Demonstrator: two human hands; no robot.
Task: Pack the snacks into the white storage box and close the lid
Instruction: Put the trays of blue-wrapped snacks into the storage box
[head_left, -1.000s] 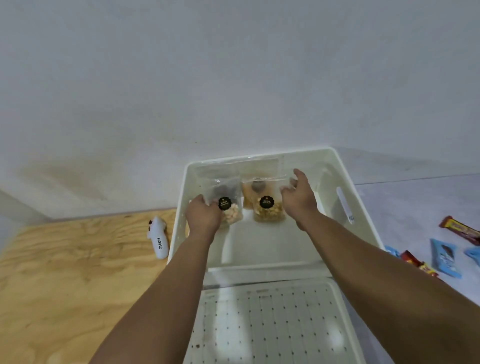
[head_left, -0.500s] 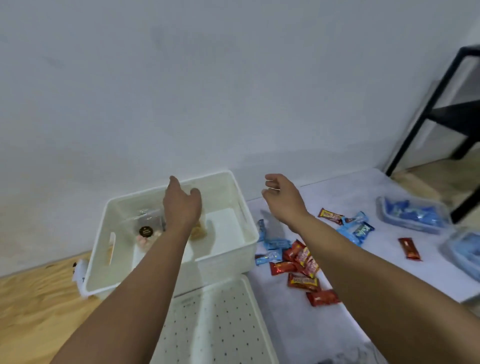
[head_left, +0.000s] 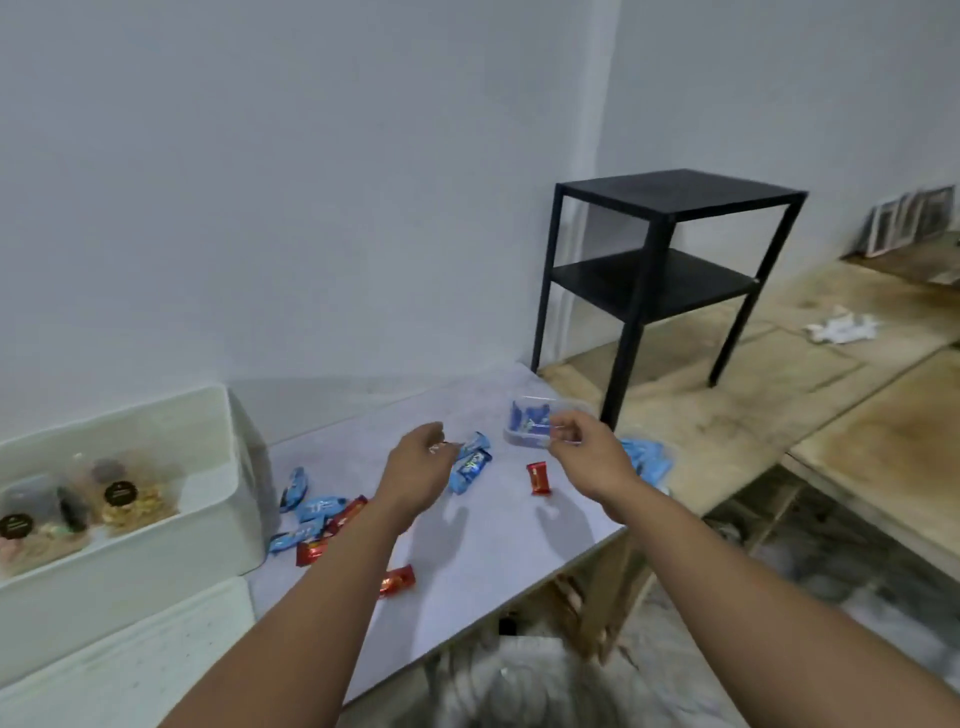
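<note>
The white storage box (head_left: 228, 467) is seen at the far left, with clear pouches of snacks (head_left: 124, 501) already stood inside, and its perforated lid (head_left: 135, 654) is laid flat just in front of it. Both hands are held above the grey mat (head_left: 493, 545): the left hand (head_left: 415, 467) is loosely curled over a blue wrapper (head_left: 470, 465), nothing gripped, while the right hand (head_left: 587, 457) is half closed beside a clear tub of blue packets (head_left: 530, 423); whether the tub is pinched cannot be told. Red and blue bars (head_left: 317, 512) are scattered between the hands and the box. The tub, if lifted by one edge only, could be tipped and spilled, and small bars near the mat's edge could be knocked to the floor.
</note>
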